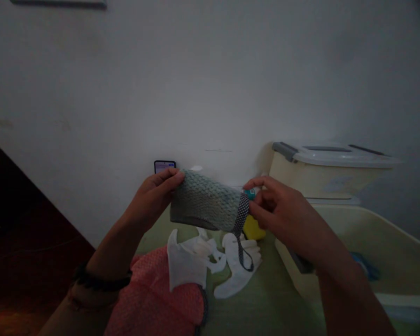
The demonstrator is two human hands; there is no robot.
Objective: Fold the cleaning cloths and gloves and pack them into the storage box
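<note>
A pale green textured washing mitt [206, 200] with a dark checked cuff and a hanging loop is stretched between my hands, above the table. My left hand [159, 191] pinches its upper left corner between thumb and fingers. At the cuff end, my right hand [278, 205] has thumb and fingers closed on the edge. Below the mitt lie white gloves [187, 266], partly overlapping a red textured cloth [157, 289] with a dark border. The loop dangles over another white glove [234, 280].
On the right stands an open cream bin [371, 219] with a blue item [366, 266] inside. Behind it is a lidded cream box [322, 177]. A phone [164, 165] leans near the wall. A yellow object [254, 228] sits behind the cuff, on the green table [259, 312].
</note>
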